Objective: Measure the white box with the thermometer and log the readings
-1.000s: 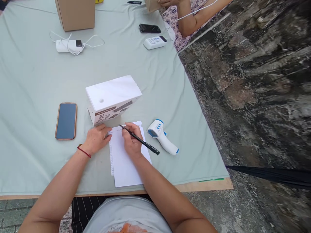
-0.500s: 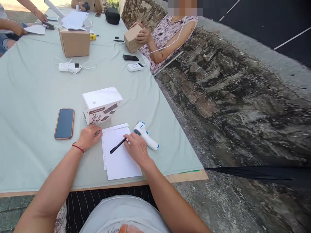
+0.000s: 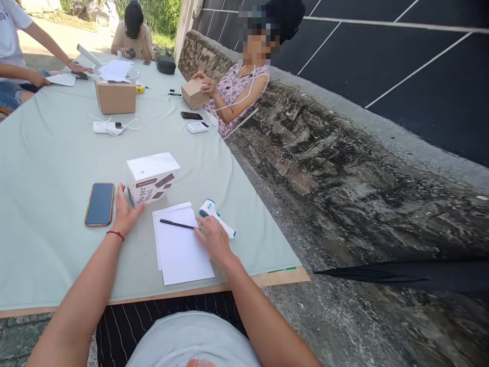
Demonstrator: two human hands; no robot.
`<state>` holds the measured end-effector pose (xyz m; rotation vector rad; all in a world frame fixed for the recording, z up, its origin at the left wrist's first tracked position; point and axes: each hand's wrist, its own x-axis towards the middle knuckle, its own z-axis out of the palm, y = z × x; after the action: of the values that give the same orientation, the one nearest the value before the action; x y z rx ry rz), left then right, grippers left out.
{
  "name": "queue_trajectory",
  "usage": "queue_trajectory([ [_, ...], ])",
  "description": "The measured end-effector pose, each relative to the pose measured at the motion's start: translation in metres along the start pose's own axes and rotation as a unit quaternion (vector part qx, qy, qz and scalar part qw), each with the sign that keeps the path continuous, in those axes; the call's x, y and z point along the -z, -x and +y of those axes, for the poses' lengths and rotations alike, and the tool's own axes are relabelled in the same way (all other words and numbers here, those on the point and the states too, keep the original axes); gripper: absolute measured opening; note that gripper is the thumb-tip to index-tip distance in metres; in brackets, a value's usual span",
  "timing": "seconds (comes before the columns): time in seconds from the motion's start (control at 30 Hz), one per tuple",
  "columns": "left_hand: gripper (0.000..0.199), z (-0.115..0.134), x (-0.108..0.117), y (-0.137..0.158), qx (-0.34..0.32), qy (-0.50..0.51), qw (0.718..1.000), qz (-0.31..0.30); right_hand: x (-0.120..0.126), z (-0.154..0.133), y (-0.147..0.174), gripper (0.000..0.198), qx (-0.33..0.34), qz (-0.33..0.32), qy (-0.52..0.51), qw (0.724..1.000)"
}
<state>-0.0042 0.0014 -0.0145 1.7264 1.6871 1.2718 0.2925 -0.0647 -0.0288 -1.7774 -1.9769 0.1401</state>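
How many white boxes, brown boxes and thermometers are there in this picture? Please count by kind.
White boxes: 1, the printed box beside the left hand
Brown boxes: 2, the larger carton on the table and the smaller carton in a co-worker's hands
Thermometers: 1, the white thermometer near the right hand
Total: 4

Outdoor spot: stone wall [image 3: 324, 168], greenery [image 3: 162, 18], cloth-covered table [image 3: 57, 193].
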Motion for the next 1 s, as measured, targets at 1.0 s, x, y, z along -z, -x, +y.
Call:
queue_trajectory([
  [1.0,0.048,-0.003,0.007,-0.005,-0.017,-0.019,0.997,-0.078,0.009,-0.116,-0.086,0.058,-0.171,-0.090,-0.638,0.745],
])
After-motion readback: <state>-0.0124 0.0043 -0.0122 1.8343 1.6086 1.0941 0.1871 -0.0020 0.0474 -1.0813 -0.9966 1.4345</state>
